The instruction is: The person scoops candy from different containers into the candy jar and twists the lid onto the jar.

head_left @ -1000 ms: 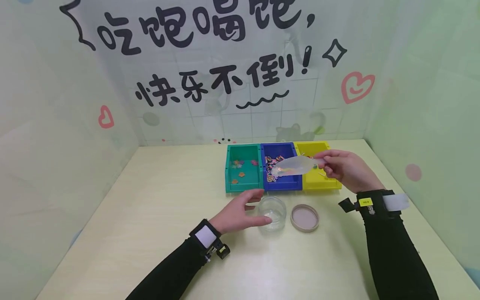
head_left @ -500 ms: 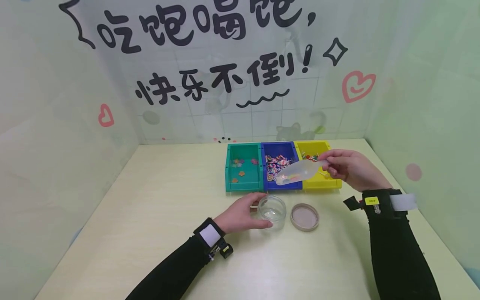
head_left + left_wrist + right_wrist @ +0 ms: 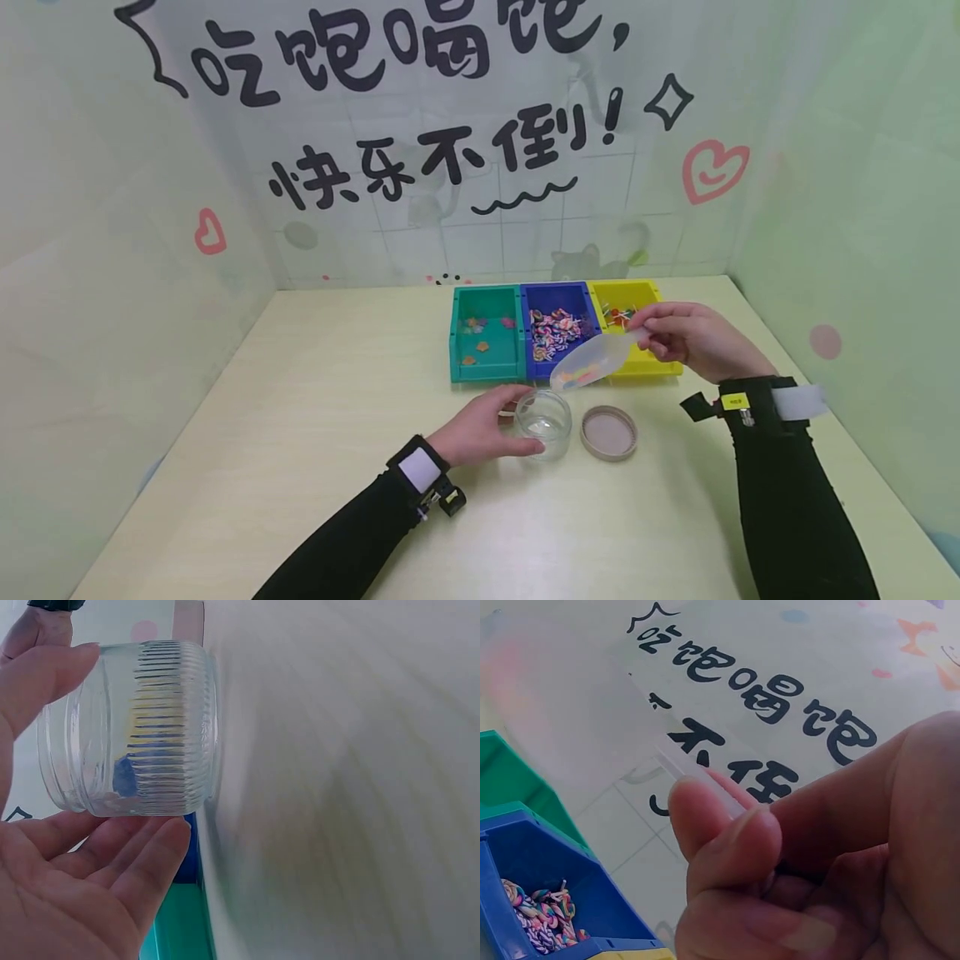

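A clear glass jar (image 3: 543, 423) with a ribbed lower wall stands upright on the table, its mouth uncovered. My left hand (image 3: 483, 427) holds it from the left, thumb on the near side and fingers round the far side; the left wrist view shows the jar (image 3: 131, 731) between them. Between thumb and fingertips my right hand (image 3: 693, 335) pinches the handle of a translucent plastic scoop (image 3: 596, 360). Small orange and yellowish pieces show inside the bowl. The scoop's tip is tilted down and lies just behind the jar's rim in the head view.
Behind the jar stand three joined bins: green (image 3: 489, 367) with a few flower-shaped pieces, blue (image 3: 536, 371) with many striped candy-like pieces, yellow (image 3: 652, 367) with small lollipop-like sticks. A round pale lid (image 3: 609, 433) lies right of the jar. Walls enclose the table's back and sides.
The scoop has come down from over the blue bin towards the jar, its tip lowering. My left hand has moved slightly right and closed round the jar.
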The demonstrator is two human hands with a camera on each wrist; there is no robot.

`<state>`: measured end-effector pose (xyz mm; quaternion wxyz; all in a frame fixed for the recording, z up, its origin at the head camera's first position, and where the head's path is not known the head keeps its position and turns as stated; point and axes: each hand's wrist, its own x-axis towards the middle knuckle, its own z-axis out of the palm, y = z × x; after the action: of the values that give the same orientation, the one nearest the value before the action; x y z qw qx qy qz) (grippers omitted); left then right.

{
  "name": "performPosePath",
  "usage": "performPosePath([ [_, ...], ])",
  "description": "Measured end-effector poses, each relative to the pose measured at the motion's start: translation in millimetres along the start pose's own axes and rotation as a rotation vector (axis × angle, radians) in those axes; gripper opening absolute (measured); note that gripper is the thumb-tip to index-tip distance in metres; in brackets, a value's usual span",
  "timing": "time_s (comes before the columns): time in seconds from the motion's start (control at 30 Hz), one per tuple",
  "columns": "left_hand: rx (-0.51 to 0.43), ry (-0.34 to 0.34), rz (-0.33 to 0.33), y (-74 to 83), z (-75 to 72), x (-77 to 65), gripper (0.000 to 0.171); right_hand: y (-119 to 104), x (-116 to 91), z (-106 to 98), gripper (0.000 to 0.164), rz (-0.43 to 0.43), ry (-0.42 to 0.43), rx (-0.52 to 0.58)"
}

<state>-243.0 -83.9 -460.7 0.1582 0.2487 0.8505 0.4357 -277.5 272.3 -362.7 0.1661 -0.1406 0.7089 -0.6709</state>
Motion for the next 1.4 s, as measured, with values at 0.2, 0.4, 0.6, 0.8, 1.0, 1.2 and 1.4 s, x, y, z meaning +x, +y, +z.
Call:
performPosePath([
  [0.2, -0.005, 0.002, -0.001, -0.6, 0.0, 0.1, 0.083, -4, 0, 6, 0.030, 0.036, 0.022, -0.111],
  [0.4, -0.011, -0.006, 0.008, -1.1, 0.1, 1.7, 0.082, -6, 1, 12, 0.029, 0.026, 0.012, -0.186],
  [0.6, -0.017, -0.017, 0.004, 1.5, -0.8, 2.1, 0.082, -11, -1, 20, 0.033, 0.042, 0.027, -0.264],
  [0.8, -0.019, -0.020, 0.009, 2.5, -1.3, 3.3, 0.081, -18, -4, 30, 0.034, 0.050, 0.017, -0.345],
  [1.0, -0.009, -0.015, 0.015, 0.6, -1.0, 4.6, 0.080, -21, -5, 34, 0.032, 0.045, 0.024, -0.387],
  [1.2, -0.018, -0.010, 0.011, 0.3, -1.3, 3.3, 0.080, -21, -4, 33, 0.031, 0.050, 0.040, -0.422],
  [1.4, -0.020, -0.007, -0.002, -1.1, 0.0, 1.2, 0.080, -18, -2, 35, 0.032, 0.061, 0.024, -0.414],
])
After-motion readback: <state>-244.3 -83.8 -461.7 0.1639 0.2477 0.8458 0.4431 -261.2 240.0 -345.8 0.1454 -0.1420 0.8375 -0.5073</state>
